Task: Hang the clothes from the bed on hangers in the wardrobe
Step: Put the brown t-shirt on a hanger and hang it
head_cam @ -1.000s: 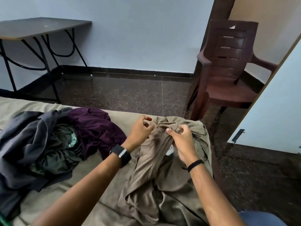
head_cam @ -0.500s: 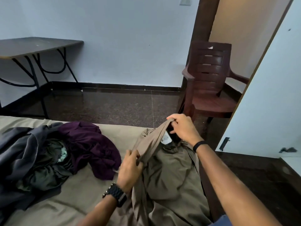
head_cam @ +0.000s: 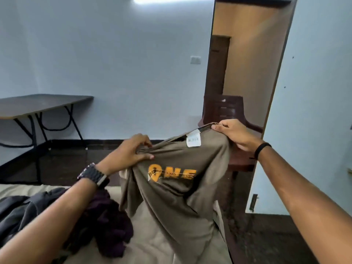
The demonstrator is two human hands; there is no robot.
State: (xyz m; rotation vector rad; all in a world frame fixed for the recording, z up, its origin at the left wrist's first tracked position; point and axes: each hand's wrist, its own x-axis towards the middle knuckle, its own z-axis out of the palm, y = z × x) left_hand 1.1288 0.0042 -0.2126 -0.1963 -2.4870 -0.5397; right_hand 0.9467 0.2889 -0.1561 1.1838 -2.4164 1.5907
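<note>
Hidden and cut-off parts around the held shirt

The brown T-shirt [head_cam: 177, 191] covers most of the chair [head_cam: 228, 111]; its small print under "ONE" is unreadable (so is the label [head_cam: 193, 140]); the clothes pile [head_cam: 106, 221] is blurred and partly behind the left forearm; the table [head_cam: 38, 105] runs off the left edge.

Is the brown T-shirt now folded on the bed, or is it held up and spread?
Held up and partly spread: the left hand and right hand pinch the brown T-shirt at its neckline; its print shows.
</note>
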